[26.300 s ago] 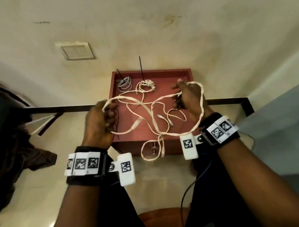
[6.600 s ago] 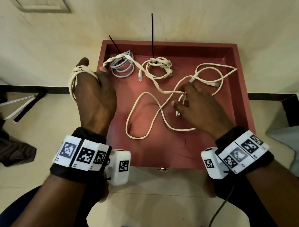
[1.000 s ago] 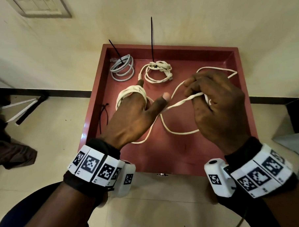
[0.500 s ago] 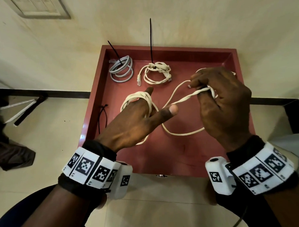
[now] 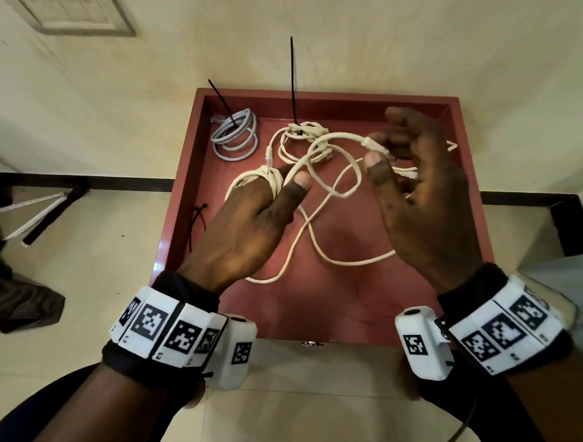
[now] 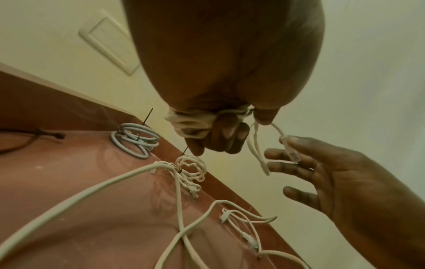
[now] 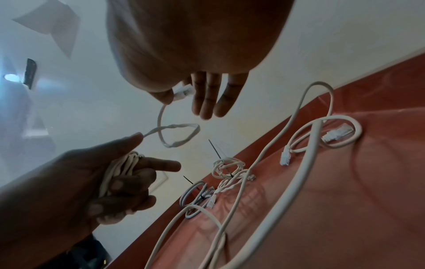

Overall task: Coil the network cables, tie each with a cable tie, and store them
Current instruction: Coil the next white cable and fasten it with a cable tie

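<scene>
— Several turns of the white cable [image 5: 271, 181] wrap the left hand [image 5: 247, 229], fingers curled over them, above the red tray [image 5: 337, 305].
— And the right hand [image 5: 422, 195]?
— Thumb and forefinger pinch the cable's plug [image 7: 182, 92]; other fingers straight.

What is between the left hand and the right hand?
In the head view, one short twisted loop of white cable hangs between the left hand and the right hand.
</scene>
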